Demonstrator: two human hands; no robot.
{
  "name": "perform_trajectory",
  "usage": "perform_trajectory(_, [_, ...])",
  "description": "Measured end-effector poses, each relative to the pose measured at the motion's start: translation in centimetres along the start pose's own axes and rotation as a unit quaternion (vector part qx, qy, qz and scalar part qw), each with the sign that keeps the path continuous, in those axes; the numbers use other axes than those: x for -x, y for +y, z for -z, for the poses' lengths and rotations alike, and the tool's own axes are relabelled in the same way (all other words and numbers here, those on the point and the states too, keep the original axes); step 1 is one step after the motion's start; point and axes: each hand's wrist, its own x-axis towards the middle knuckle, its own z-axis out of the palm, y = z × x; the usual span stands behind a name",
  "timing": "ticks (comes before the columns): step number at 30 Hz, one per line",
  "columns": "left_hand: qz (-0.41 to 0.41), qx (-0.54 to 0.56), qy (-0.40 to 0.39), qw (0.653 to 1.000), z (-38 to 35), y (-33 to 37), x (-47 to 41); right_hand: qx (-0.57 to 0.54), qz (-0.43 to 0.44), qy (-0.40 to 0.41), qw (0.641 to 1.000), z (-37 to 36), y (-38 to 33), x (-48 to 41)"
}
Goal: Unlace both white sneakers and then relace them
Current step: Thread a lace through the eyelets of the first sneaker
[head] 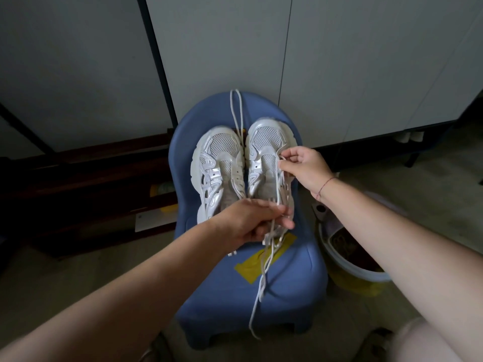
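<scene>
While both sneakers sat side by side on the blue chair (287, 283) with toes pointing to 12 o'clock, all the action was on the right sneaker (264, 152). The right hand (305, 165) came in at that shoe's 3 o'clock side, thumb and forefinger pinching the lace (262, 278) right at the upper eyelets. The left hand (248, 220) was down at 6 o'clock of the pair, over the heels, fingers curled round a bunch of that same lace. From there the lace trailed on towards 6 o'clock across the seat, over a patch of yellow tape (251, 267), and its end hung off the front edge.

Looks-wise, the shoes were chunky white runners with mesh toe panels, shiny silvery overlays and thick wavy soles. The left sneaker (217, 163) looked fully unlaced, with bare eyelets and the tongue showing. A loose lace (236, 111) lay in the gap between the two toes and ran up to 12 o'clock past the chair's back edge. On the right sneaker I couldn't tell how many eyelets were threaded, since the hands covered a lot of it.

Also there: a thin red thread (325, 185) on the right wrist, and a bucket (347, 267) on the floor at the chair's 3 o'clock.
</scene>
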Motion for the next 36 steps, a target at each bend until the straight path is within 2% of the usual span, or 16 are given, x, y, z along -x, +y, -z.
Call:
perform_trajectory(2, [-0.002,-0.066,-0.035,0.997,-0.2,0.6,0.9,0.007,-0.001,0.0,1.0,0.0,0.0,0.0])
perform_trajectory(6, [0.02,-0.113,-0.141,0.983,-0.4,1.2,3.6,0.007,-0.001,0.0,1.0,0.0,0.1,-0.1])
perform_trajectory(11, [-0.019,-0.085,-0.22,0.972,0.3,1.7,6.2,0.008,0.001,0.001,1.0,0.0,0.2,-0.2])
perform_trajectory(14, [-0.051,-0.081,-0.219,0.971,1.3,1.6,6.7,0.005,0.003,0.003,1.0,-0.1,0.1,-0.2])
perform_trajectory(17, [-0.073,-0.141,-0.194,0.968,2.0,1.1,6.7,0.009,0.004,0.007,1.0,-0.2,0.1,-0.2])
perform_trajectory(20, [-0.063,-0.218,-0.146,0.963,2.3,0.7,7.1,0.017,0.002,0.008,1.0,-0.2,-0.1,0.1])
perform_trajectory(23, [-0.053,-0.235,-0.122,0.963,2.1,1.0,7.6,0.03,0.0,0.016,0.999,-0.4,-0.4,0.4])
perform_trajectory(31, [0.006,-0.176,-0.15,0.973,1.0,0.3,7.7,0.109,0.003,0.019,0.994,-0.7,-0.5,1.0])
perform_trajectory(36, [-0.095,-0.192,-0.11,0.971,0.9,1.0,8.5,0.132,0.013,0.027,0.991,-1.2,-0.2,1.4])
